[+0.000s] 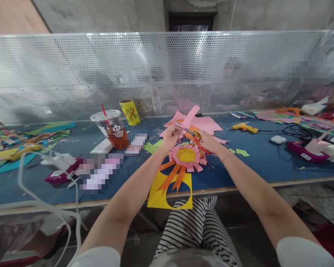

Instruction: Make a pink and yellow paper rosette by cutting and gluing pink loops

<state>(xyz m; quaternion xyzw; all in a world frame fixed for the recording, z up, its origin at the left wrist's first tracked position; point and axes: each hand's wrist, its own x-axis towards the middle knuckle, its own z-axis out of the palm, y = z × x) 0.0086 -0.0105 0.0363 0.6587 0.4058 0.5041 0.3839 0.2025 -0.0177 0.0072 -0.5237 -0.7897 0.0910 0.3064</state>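
My right hand [204,140] is closed on a pair of scissors [193,133] with orange handles, its blades pointing left toward my other hand. Fingers of my left hand [171,136] pinch a pink paper strip [190,116], which rises up and to the right. The blades cross close to the strip; whether they touch it I cannot tell. Below both hands lies a paper rosette [186,155] with a pink fringed rim, a yellow middle and orange ribbon tails [172,178]. Under the tails, a yellow sheet [157,189] with a round hole overhangs the table's front edge.
Pink sheets [208,124] lie behind my hands. To the left stand a drink cup [117,129] with a red straw and a yellow roll [130,112]. A yellow glue gun [244,128] and purple power strip [306,152] are at right. A perforated metal screen [100,74] borders the back.
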